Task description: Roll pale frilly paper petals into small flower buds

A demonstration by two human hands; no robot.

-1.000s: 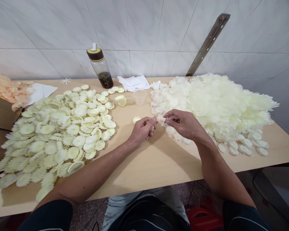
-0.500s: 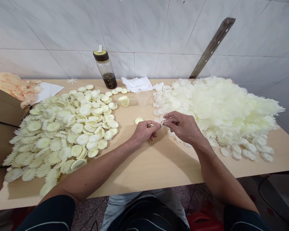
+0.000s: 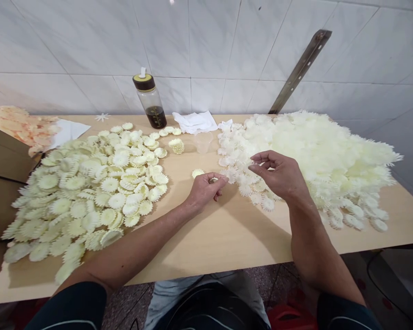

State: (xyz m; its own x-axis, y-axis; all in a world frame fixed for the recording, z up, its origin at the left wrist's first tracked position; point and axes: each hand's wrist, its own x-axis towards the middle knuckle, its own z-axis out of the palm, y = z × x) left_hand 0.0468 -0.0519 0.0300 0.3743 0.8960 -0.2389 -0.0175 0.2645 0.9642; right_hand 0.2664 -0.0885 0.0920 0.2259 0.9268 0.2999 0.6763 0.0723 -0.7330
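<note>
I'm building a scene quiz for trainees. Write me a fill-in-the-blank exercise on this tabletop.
1. The bottle with dark liquid stands against the ____ wall.
2. The left hand rests on the ____ table.
3. The right hand hovers at the edge of the ____ pile of petals.
4. The clear plastic cup stands ____ the two piles.

Missing words: tiled; wooden; white; between
</note>
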